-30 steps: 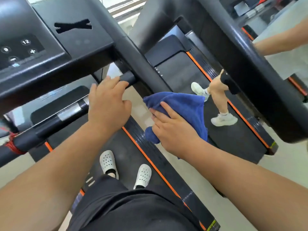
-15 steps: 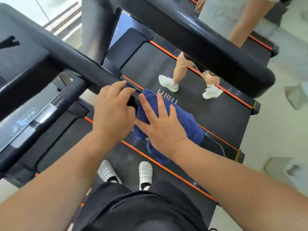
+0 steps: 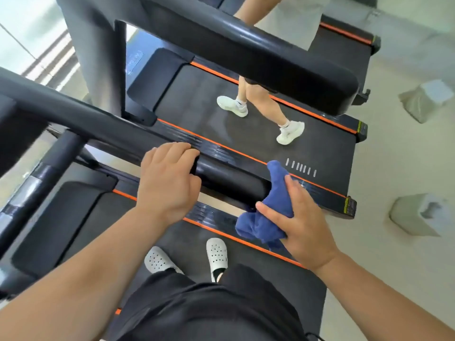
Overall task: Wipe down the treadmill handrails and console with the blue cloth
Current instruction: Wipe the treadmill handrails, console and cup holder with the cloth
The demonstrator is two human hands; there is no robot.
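Note:
The black right handrail (image 3: pixel 229 179) of my treadmill runs from the left edge down to its blunt end at centre. My left hand (image 3: pixel 170 178) is wrapped over the rail a little before that end. The blue cloth (image 3: pixel 268 210) is bunched around the rail's tip, and my right hand (image 3: pixel 299 220) grips the cloth there, thumb underneath. The console lies out of view to the upper left.
A person in white trainers (image 3: pixel 289 132) walks on the neighbouring treadmill belt (image 3: pixel 197 107), whose thick black handrail (image 3: pixel 258 57) crosses the top. My white clogs (image 3: pixel 216 255) stand on my own belt. Grey blocks (image 3: pixel 423 212) sit on the pale floor at right.
My right hand has slid the cloth along the handrail from near my left hand out to the rail's end. The view has swung right, away from the console.

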